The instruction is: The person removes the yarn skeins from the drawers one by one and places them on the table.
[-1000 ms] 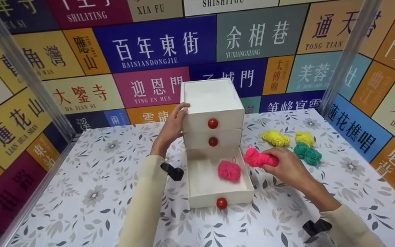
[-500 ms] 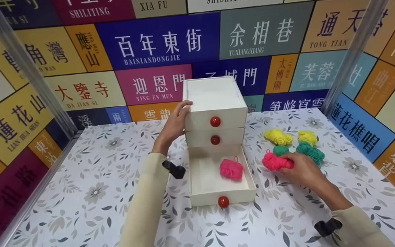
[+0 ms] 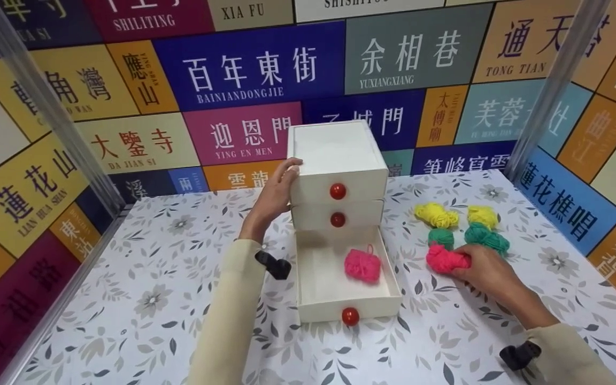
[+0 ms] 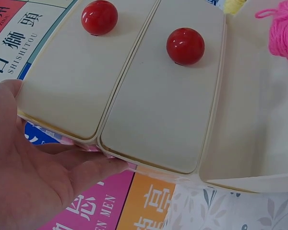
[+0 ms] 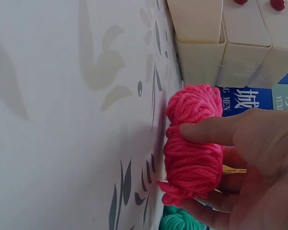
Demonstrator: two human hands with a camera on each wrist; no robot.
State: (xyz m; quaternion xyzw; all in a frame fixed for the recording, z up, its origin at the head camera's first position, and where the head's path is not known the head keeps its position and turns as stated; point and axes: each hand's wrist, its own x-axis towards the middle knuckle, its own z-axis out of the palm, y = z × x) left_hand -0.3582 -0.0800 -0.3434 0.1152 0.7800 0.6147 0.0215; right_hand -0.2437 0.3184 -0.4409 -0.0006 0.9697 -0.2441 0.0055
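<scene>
A white three-tier drawer cabinet (image 3: pixel 337 144) has red knobs, and its bottom drawer (image 3: pixel 313 278) is pulled out with a pink yarn skein (image 3: pixel 362 265) inside. My left hand (image 3: pixel 273 195) holds the cabinet's upper left side, fingertips over the top edge. In the left wrist view, that hand (image 4: pixel 43 177) lies along the side beside the two closed drawers. My right hand (image 3: pixel 487 270) pinches a bright pink yarn skein (image 3: pixel 446 259) between thumb and fingers, low over the table. The right wrist view shows the thumb across the middle of this skein (image 5: pixel 194 148).
Behind the held skein lie a small green yarn ball (image 3: pixel 440 238), a green skein (image 3: pixel 487 238) and two yellow skeins, one left (image 3: pixel 436 215) and one right (image 3: pixel 483 216). A floral cloth (image 3: pixel 153 299) covers the table, with a lettered wall (image 3: pixel 249 69) behind.
My right hand has carried the bright pink skein rightward and down, away from the open drawer to beside the green yarn. My left hand stays on the cabinet.
</scene>
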